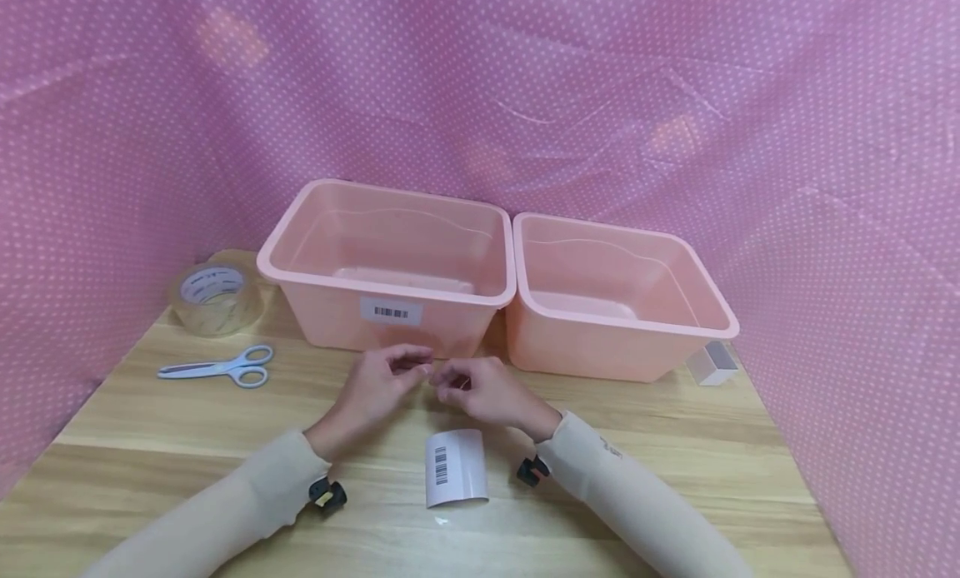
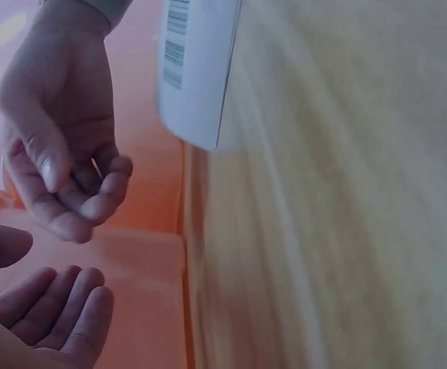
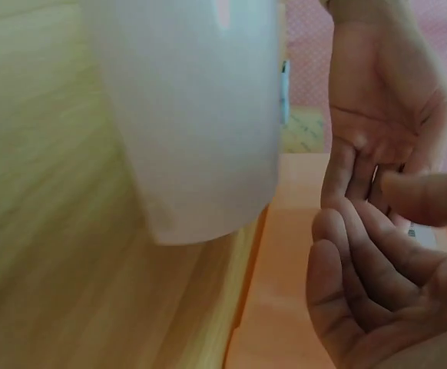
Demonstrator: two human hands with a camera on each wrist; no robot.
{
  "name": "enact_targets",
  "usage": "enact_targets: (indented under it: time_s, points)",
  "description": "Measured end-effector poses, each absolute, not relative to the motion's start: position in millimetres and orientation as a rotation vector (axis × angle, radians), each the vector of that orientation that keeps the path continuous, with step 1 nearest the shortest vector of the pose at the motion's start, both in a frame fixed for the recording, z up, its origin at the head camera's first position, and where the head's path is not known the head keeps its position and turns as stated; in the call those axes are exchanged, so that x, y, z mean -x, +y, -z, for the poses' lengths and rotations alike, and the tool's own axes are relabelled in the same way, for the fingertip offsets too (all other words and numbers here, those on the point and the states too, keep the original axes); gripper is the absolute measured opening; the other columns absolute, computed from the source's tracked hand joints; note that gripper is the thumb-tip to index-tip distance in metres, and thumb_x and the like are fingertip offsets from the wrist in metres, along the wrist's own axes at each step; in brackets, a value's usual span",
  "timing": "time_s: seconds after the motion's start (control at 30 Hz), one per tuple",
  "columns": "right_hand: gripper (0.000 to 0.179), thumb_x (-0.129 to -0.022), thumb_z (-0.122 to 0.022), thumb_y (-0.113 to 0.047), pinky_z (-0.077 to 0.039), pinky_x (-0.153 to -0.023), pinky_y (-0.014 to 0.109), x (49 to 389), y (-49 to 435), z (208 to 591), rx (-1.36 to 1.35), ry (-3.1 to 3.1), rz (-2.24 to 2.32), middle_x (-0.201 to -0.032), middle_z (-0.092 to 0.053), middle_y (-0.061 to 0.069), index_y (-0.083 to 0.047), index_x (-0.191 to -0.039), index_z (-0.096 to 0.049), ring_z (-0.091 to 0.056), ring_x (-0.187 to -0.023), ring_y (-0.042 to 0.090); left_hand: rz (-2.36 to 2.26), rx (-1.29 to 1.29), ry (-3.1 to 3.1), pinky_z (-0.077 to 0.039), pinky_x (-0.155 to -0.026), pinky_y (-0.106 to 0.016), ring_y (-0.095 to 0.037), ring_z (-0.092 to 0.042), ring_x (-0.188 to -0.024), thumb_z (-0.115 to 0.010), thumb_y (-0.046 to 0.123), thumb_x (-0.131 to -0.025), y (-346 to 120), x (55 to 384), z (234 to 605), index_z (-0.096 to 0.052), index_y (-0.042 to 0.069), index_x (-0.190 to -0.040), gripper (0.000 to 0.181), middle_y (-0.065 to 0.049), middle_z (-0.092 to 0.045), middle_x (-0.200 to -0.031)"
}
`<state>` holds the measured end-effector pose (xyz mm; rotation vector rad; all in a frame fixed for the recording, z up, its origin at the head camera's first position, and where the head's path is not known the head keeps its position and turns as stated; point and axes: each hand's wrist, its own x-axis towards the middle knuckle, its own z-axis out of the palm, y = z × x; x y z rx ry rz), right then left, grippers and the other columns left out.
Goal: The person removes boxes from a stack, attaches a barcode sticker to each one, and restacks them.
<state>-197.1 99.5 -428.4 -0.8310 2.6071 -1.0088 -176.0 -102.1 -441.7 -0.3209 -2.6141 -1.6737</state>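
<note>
A curtained-off tabletop workspace, shown by pink dotted cloth point(image 1: 480, 87) around a wood-grained table point(image 1: 712, 453).

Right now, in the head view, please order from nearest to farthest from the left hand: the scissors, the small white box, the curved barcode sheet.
From the left hand:
1. Curved barcode sheet, just toward the person and rightward.
2. Scissors, to the left.
3. Small white box, at far right.
</note>
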Motion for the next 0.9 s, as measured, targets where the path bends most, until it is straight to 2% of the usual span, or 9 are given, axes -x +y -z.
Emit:
enact_targets:
  time_s: [0.17, 0.37, 0.47, 0.67, 0.9]
  points:
    - [0.013, -0.092, -0.07, -0.019, -0.055, -0.074, 0.018, 191.9, 110.0, 433.7, 0.917, 2.547, 0.866, -0.091, -0.076, -0.013, -0.018, -0.103, -0.077, -0.065, -0.083, 0.0, 1.693, 0.313, -2.68, -0.059, -0.096, -0.041, -0.023, -0.071, -0.106, -0.07, 0.013, -0.093, -97.3, 171.7, 445.1, -0.071, 0.005, -0.122, 0.029, -0.01, -0.076, -0.116]
    - [0.012, -0.09, -0.073, -0.019, -0.052, -0.067, 0.017, 184.5, 118.5, 435.7, 0.904, 2.49, 0.818, -0.094, -0.076, -0.012, -0.019, -0.101, -0.077, -0.062, -0.078, 0.0, 1.665, 0.351, -2.738, -0.061, -0.088, -0.034, -0.018, -0.072, -0.099, -0.072, 0.014, -0.092, -93.1, 168.9, 449.9, -0.073, 0.006, -0.117, 0.027, -0.008, -0.077, -0.112]
    - [0.013, -0.089, -0.074, -0.018, -0.052, -0.068, 0.017, 183.0, 121.3, 437.6, 0.924, 2.476, 0.808, -0.093, -0.075, -0.011, -0.018, -0.101, -0.077, -0.062, -0.078, -0.001, 1.658, 0.352, -2.769, -0.061, -0.088, -0.034, -0.017, -0.073, -0.1, -0.073, 0.014, -0.091, -89.4, 166.9, 450.6, -0.074, 0.008, -0.115, 0.025, -0.005, -0.078, -0.11]
    - [0.011, -0.088, -0.077, -0.021, -0.053, -0.071, 0.016, 179.3, 127.2, 440.7, 0.919, 2.468, 0.783, -0.087, -0.072, -0.013, -0.019, -0.099, -0.076, -0.062, -0.078, -0.002, 1.641, 0.368, -2.851, -0.058, -0.098, -0.041, -0.02, -0.071, -0.11, -0.074, 0.017, -0.091, -83.6, 163.6, 451.7, -0.076, 0.012, -0.115, 0.024, -0.001, -0.078, -0.113]
    - [0.01, -0.087, -0.078, -0.023, -0.052, -0.072, 0.017, 176.2, 133.6, 441.6, 0.9, 2.468, 0.795, -0.086, -0.072, -0.012, -0.018, -0.096, -0.075, -0.061, -0.077, -0.001, 1.651, 0.546, -2.919, -0.061, -0.091, -0.036, -0.015, -0.072, -0.097, -0.074, 0.017, -0.09, -81.3, 161.7, 455.6, -0.076, 0.008, -0.113, 0.025, -0.005, -0.078, -0.108]
